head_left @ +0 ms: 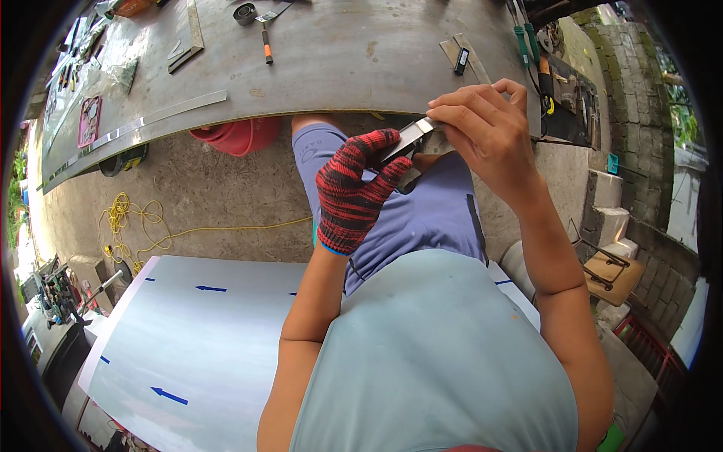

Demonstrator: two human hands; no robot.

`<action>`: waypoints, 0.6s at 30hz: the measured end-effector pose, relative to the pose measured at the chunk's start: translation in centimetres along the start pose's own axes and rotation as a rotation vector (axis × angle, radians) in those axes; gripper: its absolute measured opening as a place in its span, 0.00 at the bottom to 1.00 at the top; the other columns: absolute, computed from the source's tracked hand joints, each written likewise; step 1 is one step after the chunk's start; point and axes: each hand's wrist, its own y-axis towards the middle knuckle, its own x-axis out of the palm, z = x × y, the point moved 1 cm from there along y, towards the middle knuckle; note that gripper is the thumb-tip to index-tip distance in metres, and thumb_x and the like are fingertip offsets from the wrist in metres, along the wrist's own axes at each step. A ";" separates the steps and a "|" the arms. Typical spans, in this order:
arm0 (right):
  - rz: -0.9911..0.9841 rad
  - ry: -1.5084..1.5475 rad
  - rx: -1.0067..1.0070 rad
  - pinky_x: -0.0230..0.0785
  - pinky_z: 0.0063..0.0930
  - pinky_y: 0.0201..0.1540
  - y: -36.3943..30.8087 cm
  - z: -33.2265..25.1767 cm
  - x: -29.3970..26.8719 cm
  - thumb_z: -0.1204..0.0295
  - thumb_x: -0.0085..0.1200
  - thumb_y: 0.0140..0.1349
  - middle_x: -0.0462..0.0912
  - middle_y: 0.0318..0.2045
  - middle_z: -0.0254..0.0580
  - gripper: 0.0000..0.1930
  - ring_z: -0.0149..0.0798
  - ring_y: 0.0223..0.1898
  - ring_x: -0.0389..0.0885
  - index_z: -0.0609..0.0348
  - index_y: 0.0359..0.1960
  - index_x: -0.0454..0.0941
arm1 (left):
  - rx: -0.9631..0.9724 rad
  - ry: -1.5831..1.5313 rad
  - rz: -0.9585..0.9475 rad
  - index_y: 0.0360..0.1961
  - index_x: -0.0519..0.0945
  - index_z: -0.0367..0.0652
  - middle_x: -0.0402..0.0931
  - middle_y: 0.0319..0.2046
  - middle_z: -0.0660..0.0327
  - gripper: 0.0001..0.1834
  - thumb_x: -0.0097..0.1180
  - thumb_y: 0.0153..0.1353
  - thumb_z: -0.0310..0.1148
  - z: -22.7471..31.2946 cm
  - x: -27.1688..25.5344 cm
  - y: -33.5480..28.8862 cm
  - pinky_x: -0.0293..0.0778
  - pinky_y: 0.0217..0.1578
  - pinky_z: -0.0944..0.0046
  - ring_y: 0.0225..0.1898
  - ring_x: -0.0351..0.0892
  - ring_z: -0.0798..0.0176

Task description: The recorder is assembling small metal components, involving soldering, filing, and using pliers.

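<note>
In front of my lap, my left hand (354, 192), in a red-and-black striped knit glove, is closed around a short flat silver piece with black parts (413, 137). The piece points up and to the right, and its exact kind cannot be made out. My bare right hand (489, 135) is closed at its upper end, thumb and fingertips pinching there. Part of the piece is hidden by the glove and the fingertips. Just beyond the right hand, a metal try square (474, 64) and a small black item (462, 62) lie on the metal-topped table (324, 68).
On the table lie an orange-handled scraper (266, 47), a tape roll (245, 13), a steel square (188, 45) and a long metal strip (166, 113). Green-handled tools (523, 45) are at its right end. Below are a red bucket (237, 135) and yellow cord (120, 215); behind is a film-covered sheet (203, 324).
</note>
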 end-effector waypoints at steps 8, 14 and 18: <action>-0.077 0.032 -0.020 0.58 0.37 0.51 -0.5 -0.3 -0.2 0.78 0.70 0.52 0.85 0.35 0.25 0.13 0.30 0.41 0.82 0.49 0.39 0.87 | 0.052 0.018 -0.054 0.57 0.82 0.39 0.88 0.48 0.59 0.28 0.78 0.55 0.27 0.4 0.1 -0.1 0.83 0.43 0.65 0.39 0.87 0.67; -0.115 0.037 -0.007 0.58 0.37 0.53 -0.7 -0.4 -0.2 0.76 0.71 0.51 0.84 0.34 0.25 0.12 0.30 0.42 0.82 0.48 0.37 0.85 | -0.052 -0.045 -0.097 0.57 0.82 0.38 0.88 0.48 0.58 0.27 0.77 0.56 0.27 0.7 0.1 -0.1 0.83 0.45 0.65 0.41 0.88 0.67; -0.176 0.014 0.000 0.58 0.38 0.56 -0.7 -0.5 -0.3 0.76 0.71 0.51 0.83 0.34 0.25 0.13 0.30 0.44 0.82 0.47 0.37 0.84 | -0.050 -0.010 -0.152 0.56 0.83 0.38 0.87 0.48 0.58 0.25 0.76 0.57 0.26 0.6 0.1 -0.2 0.83 0.45 0.65 0.41 0.87 0.68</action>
